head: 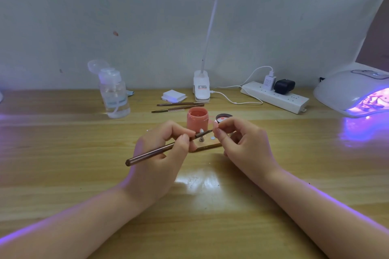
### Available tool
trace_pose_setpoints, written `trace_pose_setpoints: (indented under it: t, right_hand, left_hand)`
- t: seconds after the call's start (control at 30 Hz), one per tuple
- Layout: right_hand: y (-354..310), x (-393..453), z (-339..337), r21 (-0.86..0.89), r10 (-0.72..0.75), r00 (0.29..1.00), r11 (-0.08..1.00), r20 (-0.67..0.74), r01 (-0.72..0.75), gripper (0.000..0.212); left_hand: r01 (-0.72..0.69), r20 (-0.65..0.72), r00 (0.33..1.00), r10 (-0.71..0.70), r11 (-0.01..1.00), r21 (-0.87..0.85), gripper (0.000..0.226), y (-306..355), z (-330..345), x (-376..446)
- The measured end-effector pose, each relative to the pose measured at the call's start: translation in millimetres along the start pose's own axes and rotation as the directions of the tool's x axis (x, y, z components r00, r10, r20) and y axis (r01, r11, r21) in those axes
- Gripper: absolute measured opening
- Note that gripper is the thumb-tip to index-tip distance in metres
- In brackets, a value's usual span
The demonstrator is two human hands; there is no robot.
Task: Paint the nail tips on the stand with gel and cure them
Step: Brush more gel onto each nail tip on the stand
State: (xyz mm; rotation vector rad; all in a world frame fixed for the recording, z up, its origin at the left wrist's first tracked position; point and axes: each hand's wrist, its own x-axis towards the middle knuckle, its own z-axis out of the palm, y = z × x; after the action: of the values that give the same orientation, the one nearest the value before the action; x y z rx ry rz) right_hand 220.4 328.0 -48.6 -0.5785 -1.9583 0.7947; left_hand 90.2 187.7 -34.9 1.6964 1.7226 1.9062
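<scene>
Painting is under way, by the look of it, and curing has not begun. One stand (pixel 207 145) lies on the desk (pixel 63 153) just in front of the jar (pixel 197 119), with a single pale tip (pixel 201 131) raised on a small peg at its middle. Whether that tip carries gel yet is too small to tell. The left hand (pixel 160 153) has its grip clamped on one brush (pixel 162 149), whose bristle end reaches over the stand towards the tip. The right hand (pixel 242 143) sits on the other side of the stand with thumb and forefinger pinched together right at the brush end; what they pinch, if anything, cannot be made out. A small white dot lies on the stand beside the peg.

Judging from this, coating the tip is the step in hand, and carrying it to the lamp (pixel 353 92) is left to do. That lamp, far right of the jar, already glows violet.

Counted: one open coral jar, its lid (pixel 223 117) lying just right of it, two spare brushes (pixel 179 106) behind the jar, one pad stack (pixel 173 95), one pump bottle (pixel 113 92) to the left, one clip light (pixel 201 86), one power strip (pixel 275 96) with two plugs.
</scene>
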Motion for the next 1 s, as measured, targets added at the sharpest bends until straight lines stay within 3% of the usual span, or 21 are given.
trace_pose_setpoints:
  t: [0.23,0.37,0.5,0.6,0.67,1.0]
  right_hand:
    - [0.9,-0.1,0.1,-0.016,0.006,1.0,1.0,0.003,-0.006,0.01]
    - [2.3,-0.1,-0.2,-0.04,0.031,0.999,0.999,-0.028,-0.032,0.006]
    - [0.7,0.1,0.8,-0.062,0.019,0.997,0.998,-0.077,-0.024,0.005]
    - [0.3,0.6,0.7,-0.079,0.01,0.998,0.997,-0.07,-0.015,0.012]
    - [0.1,0.7,0.6,-0.082,0.019,0.999,0.996,-0.046,-0.022,0.016]
    - [-1.9,0.4,-0.4,-0.12,0.042,0.999,0.992,-0.012,-0.043,0.011]
  left_hand:
    - [0.027,0.058,0.998,-0.028,1.0,0.009,0.018,-1.9,0.2,1.1]
    - [0.031,-0.005,0.999,-0.032,0.998,-0.045,0.017,-4.1,-0.4,2.1]
    - [0.212,-0.046,0.973,-0.224,0.96,-0.184,0.016,-6.8,0.0,8.8]
    - [0.392,-0.025,0.906,-0.422,0.862,-0.32,0.015,-13.1,-0.8,14.8]
    - [0.436,-0.006,0.882,-0.472,0.82,-0.37,0.015,-15.3,0.7,18.1]
    - [0.436,0.074,0.892,-0.447,0.802,-0.409,0.02,-17.1,3.1,17.7]
